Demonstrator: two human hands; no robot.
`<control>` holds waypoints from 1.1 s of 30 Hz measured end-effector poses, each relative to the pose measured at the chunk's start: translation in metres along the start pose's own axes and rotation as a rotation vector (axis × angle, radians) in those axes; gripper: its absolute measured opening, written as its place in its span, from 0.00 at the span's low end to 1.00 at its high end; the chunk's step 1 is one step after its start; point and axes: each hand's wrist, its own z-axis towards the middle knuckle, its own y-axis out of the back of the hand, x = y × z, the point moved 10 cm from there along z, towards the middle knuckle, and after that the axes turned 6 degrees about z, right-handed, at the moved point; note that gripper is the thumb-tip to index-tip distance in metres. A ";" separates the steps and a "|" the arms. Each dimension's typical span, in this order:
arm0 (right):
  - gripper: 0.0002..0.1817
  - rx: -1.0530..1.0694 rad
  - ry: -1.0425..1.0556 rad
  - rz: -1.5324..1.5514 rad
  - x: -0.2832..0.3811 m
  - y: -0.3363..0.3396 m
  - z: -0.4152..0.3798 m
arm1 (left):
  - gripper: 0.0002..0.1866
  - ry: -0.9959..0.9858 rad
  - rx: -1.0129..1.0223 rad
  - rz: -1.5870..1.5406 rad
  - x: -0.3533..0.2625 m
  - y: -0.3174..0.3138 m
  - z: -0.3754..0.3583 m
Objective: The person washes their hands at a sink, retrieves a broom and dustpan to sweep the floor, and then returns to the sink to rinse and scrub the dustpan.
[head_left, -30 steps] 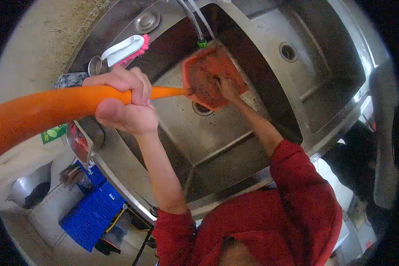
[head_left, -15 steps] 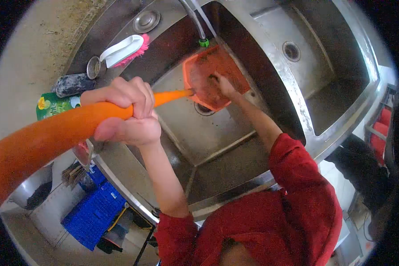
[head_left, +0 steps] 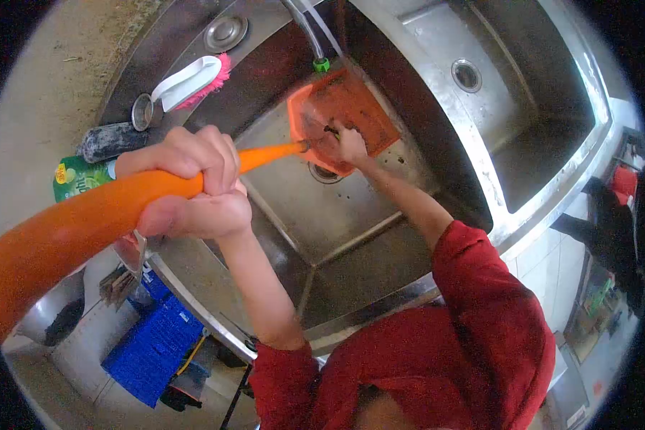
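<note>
An orange hose (head_left: pixel 72 218) runs in from the left edge, and my left hand (head_left: pixel 186 179) is wrapped round it near its narrow end. The tip points over the left sink basin (head_left: pixel 322 222) toward an orange plastic tray (head_left: pixel 373 122), tilted beside the drain. Inside the tray area is my right hand (head_left: pixel 351 145), its fingers curled near a small dark thing, too small to make out. A tap with a green tip (head_left: pixel 322 65) hangs above the tray's upper edge.
A white brush with pink bristles (head_left: pixel 188 84), a metal lid (head_left: pixel 226 33) and a green packet (head_left: pixel 79 179) lie along the sink's left side. A second basin (head_left: pixel 498 107) is on the right. A blue crate (head_left: pixel 154 351) stands below left. Dark clothing shows at the far right.
My right hand has shifted slightly left over the tray. The view has moved a little, so the sink and brush appear further left. My left hand keeps its hold on the hose.
</note>
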 end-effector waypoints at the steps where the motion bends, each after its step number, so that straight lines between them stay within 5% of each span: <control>1: 0.13 0.004 -0.033 -0.005 -0.008 -0.001 0.003 | 0.29 0.001 0.000 0.000 0.000 0.000 0.000; 4: 0.14 -0.144 0.096 0.178 0.015 0.003 -0.005 | 0.28 0.000 0.005 0.082 -0.001 0.000 0.001; 7: 0.14 0.027 -0.085 -0.003 -0.001 -0.005 -0.010 | 0.28 0.001 0.031 -0.004 0.000 -0.004 0.001; 14: 0.15 -0.069 0.050 0.134 0.004 0.005 -0.024 | 0.28 0.016 0.041 -0.010 0.002 -0.003 0.001; 16: 0.18 0.049 -0.064 -0.067 -0.016 -0.003 -0.024 | 0.28 0.011 0.059 -0.027 0.001 -0.008 0.001; 20: 0.20 0.046 -0.089 0.020 -0.020 -0.015 -0.021 | 0.28 0.025 0.023 0.028 0.003 -0.005 0.000; 24: 0.18 0.317 0.017 -0.295 -0.047 -0.018 -0.031 | 0.28 0.028 0.050 0.048 0.001 -0.006 0.001; 26: 0.17 0.193 0.220 0.179 -0.042 0.025 -0.032 | 0.28 0.024 0.049 0.023 0.001 -0.004 0.001; 27: 0.17 0.198 0.220 0.172 -0.042 0.040 -0.037 | 0.28 0.012 0.049 -0.006 0.000 -0.004 0.002; 29: 0.19 -0.063 0.311 0.059 -0.029 0.095 -0.048 | 0.28 0.033 0.009 0.043 0.000 -0.002 0.000; 33: 0.19 0.075 0.442 -0.535 -0.028 0.084 -0.062 | 0.28 0.060 -0.034 0.122 0.001 -0.004 0.001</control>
